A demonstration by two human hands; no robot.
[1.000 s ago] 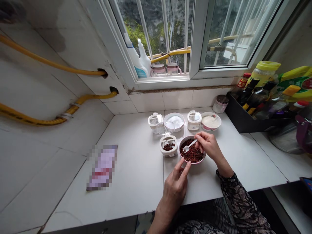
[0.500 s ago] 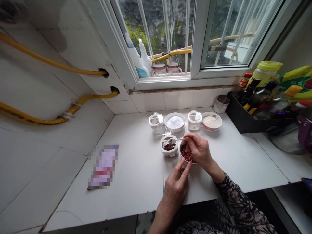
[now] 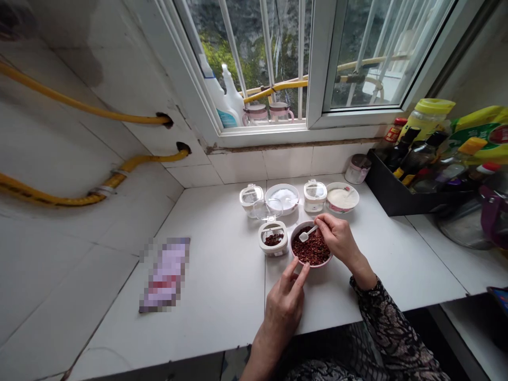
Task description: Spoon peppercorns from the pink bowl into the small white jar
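A pink-rimmed bowl (image 3: 292,251) of dark red dried peppercorns (image 3: 313,251) stands on the counter. My left hand (image 3: 284,301) touches its near rim with two outstretched, spread fingertips; the thumb is partly hidden. Pinched in my right hand (image 3: 336,235) is a small white spoon (image 3: 305,236), its bowl just over the peppercorns and seemingly bare. Left of the bowl sits a white seasoning jar (image 3: 273,250) with its clear lid (image 3: 270,209) tipped back. Similar reddish-brown peppercorns partly fill the jar.
Behind are two closed seasoning jars (image 3: 251,198) (image 3: 315,197), a bowl of white grains (image 3: 282,198) and a bowl of cream-coloured powder (image 3: 342,198). A black bin of bottles (image 3: 391,200) stands right, beside a lidded jar (image 3: 357,169). A blurred purple packet (image 3: 166,272) lies left.
My right hand has drawn the spoon back from over the open jar to above the bowl, moving right. My left fingers stay at the bowl's rim. The view has shifted slightly.
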